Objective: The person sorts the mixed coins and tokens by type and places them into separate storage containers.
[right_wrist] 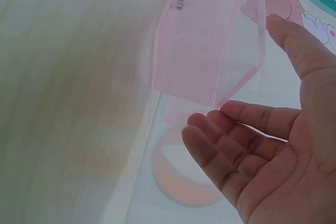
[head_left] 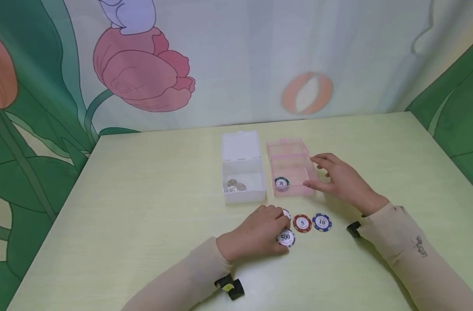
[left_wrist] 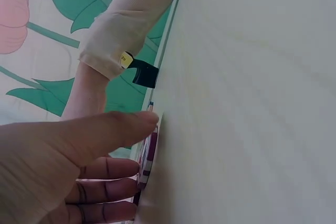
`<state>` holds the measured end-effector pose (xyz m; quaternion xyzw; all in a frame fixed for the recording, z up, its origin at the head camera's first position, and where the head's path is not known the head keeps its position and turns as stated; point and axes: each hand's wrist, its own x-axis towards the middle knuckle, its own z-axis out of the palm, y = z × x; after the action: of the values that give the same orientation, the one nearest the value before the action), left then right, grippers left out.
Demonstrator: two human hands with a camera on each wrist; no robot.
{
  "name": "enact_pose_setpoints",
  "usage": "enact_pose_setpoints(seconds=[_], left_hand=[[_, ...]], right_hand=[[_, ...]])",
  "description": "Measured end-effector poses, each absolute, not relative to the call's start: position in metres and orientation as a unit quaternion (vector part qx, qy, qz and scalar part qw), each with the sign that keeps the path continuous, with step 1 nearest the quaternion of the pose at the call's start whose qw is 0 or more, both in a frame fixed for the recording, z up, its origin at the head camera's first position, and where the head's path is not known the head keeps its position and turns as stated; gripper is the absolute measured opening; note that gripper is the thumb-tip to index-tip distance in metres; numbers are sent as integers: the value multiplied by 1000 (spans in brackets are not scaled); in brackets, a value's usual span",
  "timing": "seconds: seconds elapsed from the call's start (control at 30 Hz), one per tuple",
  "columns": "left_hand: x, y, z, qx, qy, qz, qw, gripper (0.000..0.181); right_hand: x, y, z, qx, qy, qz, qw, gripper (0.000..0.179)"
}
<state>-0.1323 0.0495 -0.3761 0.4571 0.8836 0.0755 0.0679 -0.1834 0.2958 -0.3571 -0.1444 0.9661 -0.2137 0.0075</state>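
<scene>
White "500" chip (head_left: 285,238) between pinching left fingers (head_left: 280,221) near red "5" (head_left: 302,223) and blue "10" (head_left: 322,222), right fingers (head_left: 326,158) spread by pink box (head_left: 296,190).

Indoor spot is showing; home or studio, the views aren't settling. Pale table (head_left: 143,194) is standing before a cloth (head_left: 240,60) that is hanging, folding softly at the right. Cartoon-style on it, a pink flower (head_left: 143,73) is rising on a stem (head_left: 90,113), green leaves (head_left: 61,177) are spreading at both sides, a lilac animal (head_left: 134,16) is perching atop
</scene>
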Motion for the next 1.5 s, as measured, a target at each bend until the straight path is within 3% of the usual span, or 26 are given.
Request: enact_pose_setpoints(seconds=[0.3, 1.5], left_hand=[[-135, 47, -380, 461, 880, 87, 66, 28], [-134, 49, -374, 459, 882, 75, 78, 33]], right_hand=[[-183, 292, -356, -143, 967, -211, 15, 77], [-182, 292, -357, -141, 968, -209, 15, 78]])
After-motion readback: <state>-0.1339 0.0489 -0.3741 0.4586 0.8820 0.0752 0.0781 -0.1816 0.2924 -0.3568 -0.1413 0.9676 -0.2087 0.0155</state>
